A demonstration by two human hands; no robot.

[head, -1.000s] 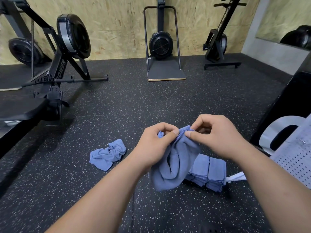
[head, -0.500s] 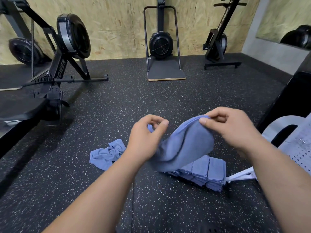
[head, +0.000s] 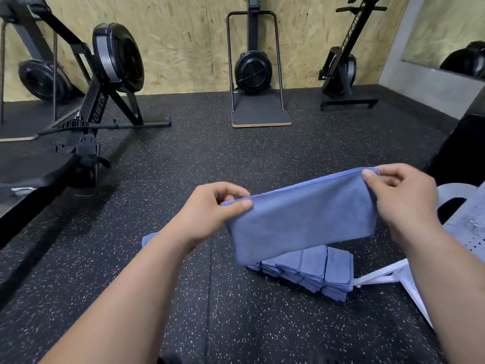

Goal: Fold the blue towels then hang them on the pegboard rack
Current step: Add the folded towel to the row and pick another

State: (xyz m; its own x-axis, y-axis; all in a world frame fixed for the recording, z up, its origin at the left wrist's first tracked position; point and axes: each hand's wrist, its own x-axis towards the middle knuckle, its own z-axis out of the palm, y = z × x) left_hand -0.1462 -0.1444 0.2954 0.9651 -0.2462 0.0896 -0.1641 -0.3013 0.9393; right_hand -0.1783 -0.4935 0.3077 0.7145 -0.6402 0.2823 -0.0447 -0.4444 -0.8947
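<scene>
Pinching the two top corners of a blue towel (head: 301,219), the left hand (head: 210,214) and the right hand (head: 399,200) hold it stretched in the air, its top edge rising toward 2 o'clock. Below it, at 5 o'clock, a stack of folded towels (head: 315,269) lies on the speckled floor (head: 236,158), with the pale pegboard rack (head: 467,224) at the stack's 3 o'clock and another blue cloth (head: 148,239) showing at 9 o'clock behind the left forearm (head: 126,298).
</scene>
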